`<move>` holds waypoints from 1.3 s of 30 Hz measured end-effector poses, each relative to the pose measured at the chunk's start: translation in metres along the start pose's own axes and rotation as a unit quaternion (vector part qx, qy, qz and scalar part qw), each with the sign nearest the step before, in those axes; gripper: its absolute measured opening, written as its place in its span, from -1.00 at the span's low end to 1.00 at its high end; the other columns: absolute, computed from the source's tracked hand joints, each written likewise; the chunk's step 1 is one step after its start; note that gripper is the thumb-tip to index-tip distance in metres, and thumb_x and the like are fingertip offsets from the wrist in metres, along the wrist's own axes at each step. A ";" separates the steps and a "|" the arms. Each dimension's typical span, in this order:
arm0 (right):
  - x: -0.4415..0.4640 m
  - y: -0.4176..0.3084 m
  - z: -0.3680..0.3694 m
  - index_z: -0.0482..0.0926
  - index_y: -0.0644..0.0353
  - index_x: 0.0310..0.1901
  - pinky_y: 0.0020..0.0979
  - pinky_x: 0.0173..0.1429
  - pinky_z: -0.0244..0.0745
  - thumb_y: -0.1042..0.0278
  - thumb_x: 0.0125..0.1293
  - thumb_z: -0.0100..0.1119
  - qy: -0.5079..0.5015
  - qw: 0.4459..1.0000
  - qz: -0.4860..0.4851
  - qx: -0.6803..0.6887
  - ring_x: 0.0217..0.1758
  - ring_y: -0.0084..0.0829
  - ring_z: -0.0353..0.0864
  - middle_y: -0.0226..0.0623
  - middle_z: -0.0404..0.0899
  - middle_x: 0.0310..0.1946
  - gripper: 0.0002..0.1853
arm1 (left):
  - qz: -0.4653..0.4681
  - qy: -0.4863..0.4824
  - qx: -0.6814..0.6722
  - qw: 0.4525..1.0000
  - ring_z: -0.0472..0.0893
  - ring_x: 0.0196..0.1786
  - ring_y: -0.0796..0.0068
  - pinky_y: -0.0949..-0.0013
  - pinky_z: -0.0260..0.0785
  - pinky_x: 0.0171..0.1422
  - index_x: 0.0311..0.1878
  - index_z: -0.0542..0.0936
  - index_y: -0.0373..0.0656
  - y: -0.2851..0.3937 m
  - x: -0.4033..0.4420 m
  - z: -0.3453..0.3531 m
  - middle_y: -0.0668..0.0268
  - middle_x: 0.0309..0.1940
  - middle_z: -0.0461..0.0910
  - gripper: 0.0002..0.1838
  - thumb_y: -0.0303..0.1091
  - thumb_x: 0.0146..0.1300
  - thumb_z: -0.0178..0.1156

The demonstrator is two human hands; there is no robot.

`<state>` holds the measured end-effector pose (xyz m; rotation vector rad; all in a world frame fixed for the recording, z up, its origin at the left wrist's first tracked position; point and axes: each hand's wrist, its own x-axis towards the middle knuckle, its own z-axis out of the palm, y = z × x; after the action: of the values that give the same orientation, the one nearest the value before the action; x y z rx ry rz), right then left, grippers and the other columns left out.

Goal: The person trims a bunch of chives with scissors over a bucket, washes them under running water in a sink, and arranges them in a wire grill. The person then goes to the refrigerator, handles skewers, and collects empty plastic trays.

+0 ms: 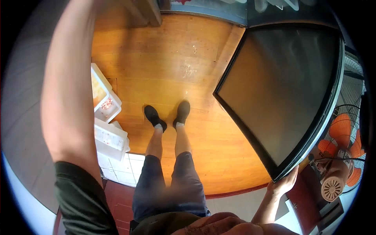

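Note:
A dark glass door with a black frame stands swung open on the right side of the view. My right hand grips the lower outer corner of this door, its fingers along the light edge. On the left my left arm reaches up past the top edge of the picture, and my left hand is out of view. White plastic bins lie on the floor beside my left forearm, which partly covers them. One bin holds small red and white pieces.
An orange-bladed fan stands at the far right behind the door. My feet are on the orange wooden floor, which has small white crumbs. The lower part of an open cabinet shows at the top. White tiles lie at lower left.

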<state>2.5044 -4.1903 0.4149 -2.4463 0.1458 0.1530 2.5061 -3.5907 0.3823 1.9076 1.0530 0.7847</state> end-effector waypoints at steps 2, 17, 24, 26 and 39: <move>0.001 0.003 -0.003 0.43 0.34 0.16 -0.51 -0.13 0.48 0.18 0.47 -0.22 0.007 0.993 -0.036 -0.116 -0.18 -0.48 0.56 -0.30 0.55 -0.17 -0.56 | 0.059 -0.025 0.013 0.998 0.21 0.22 0.22 0.18 0.07 0.29 0.24 0.25 -0.30 -0.035 -0.033 -0.029 0.13 0.15 0.26 -0.30 0.15 0.30 -0.05; -0.002 -0.017 0.015 0.43 0.36 0.18 -0.47 -0.02 0.43 0.21 0.48 -0.20 -0.003 0.975 -0.190 -0.116 -0.05 -0.41 0.53 -0.23 0.55 -0.07 -0.57 | -0.169 0.010 -0.294 0.941 0.33 0.29 0.42 0.27 0.06 0.42 0.38 0.24 -0.14 -0.092 -0.222 -0.198 0.30 0.23 0.39 -0.33 0.10 0.35 -0.08; -0.030 -0.069 0.036 0.40 0.38 0.23 -0.40 0.00 0.44 0.28 0.45 -0.18 0.005 0.811 -0.436 -0.390 0.00 -0.40 0.50 -0.16 0.53 0.04 -0.56 | -0.111 -0.020 -0.289 0.951 0.40 -0.10 0.56 0.48 0.26 0.00 0.07 0.29 -0.34 -0.070 -0.221 -0.205 0.29 -0.14 0.40 -0.32 0.19 0.27 -0.02; -0.046 -0.092 0.053 0.39 0.39 0.24 -0.39 -0.03 0.45 0.30 0.45 -0.17 0.000 0.943 -0.251 -0.220 -0.01 -0.39 0.51 -0.14 0.53 0.04 -0.56 | -0.107 -0.013 -0.309 0.945 0.35 -0.18 0.60 0.50 0.23 -0.08 -0.01 0.30 -0.34 -0.074 -0.229 -0.212 0.32 -0.22 0.38 -0.33 0.21 0.26 0.00; -0.073 -0.239 0.172 0.26 0.39 0.26 -0.25 0.31 0.24 0.13 0.49 -0.17 -0.066 0.898 0.030 0.433 0.21 -0.31 0.36 -0.14 0.38 0.13 -0.49 | -0.097 -0.055 -0.302 0.947 0.27 -0.26 0.51 0.46 0.16 -0.13 -0.08 0.32 -0.31 -0.106 -0.251 -0.276 0.30 -0.30 0.28 -0.42 0.12 0.22 0.03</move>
<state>2.4544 -3.8928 0.4430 -1.5349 0.1800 0.2236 2.1289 -3.6807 0.3910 1.2888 0.7951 0.7683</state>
